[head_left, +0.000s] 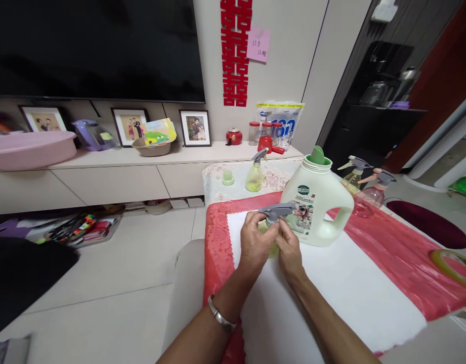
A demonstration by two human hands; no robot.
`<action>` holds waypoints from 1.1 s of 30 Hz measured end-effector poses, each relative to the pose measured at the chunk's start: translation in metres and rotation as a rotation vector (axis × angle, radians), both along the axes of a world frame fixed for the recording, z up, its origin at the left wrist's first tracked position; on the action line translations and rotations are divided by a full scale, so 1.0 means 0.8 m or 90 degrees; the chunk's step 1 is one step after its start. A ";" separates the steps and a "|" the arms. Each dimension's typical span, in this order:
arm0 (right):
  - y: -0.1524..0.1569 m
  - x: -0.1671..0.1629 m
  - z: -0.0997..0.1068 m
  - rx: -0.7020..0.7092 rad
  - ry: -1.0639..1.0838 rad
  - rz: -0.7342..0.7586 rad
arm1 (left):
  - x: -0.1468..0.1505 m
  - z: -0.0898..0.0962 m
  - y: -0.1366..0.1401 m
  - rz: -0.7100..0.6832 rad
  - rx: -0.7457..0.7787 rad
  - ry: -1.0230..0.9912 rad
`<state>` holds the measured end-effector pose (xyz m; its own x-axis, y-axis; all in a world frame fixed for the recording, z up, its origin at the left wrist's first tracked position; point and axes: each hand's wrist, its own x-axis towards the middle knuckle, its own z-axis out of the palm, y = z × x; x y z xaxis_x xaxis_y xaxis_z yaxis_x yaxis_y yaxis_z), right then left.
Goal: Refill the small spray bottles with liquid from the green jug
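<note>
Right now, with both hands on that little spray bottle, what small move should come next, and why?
Probably twist the grey trigger head: the left hand wraps the spray bottle and the right hand pinches its neck, with the big detergent jug beside it.

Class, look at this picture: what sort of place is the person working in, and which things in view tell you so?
Most likely a home living room. A large dark television hangs above a long low cabinet that carries framed family photos, and a red paper wall decoration hangs beside it. The hands work at a cloth-covered table.
</note>
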<state>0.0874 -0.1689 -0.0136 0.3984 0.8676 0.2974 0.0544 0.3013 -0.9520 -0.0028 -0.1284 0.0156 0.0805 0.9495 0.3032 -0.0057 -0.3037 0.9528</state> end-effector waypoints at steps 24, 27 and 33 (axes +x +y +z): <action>0.009 -0.002 -0.017 -0.010 0.098 -0.074 | -0.010 -0.003 0.001 -0.086 -0.037 -0.087; 0.008 -0.003 -0.017 -0.005 0.068 -0.109 | -0.007 0.001 0.000 -0.091 -0.052 -0.070; 0.004 -0.003 -0.019 -0.011 0.032 -0.116 | -0.005 0.003 0.004 -0.054 -0.055 -0.024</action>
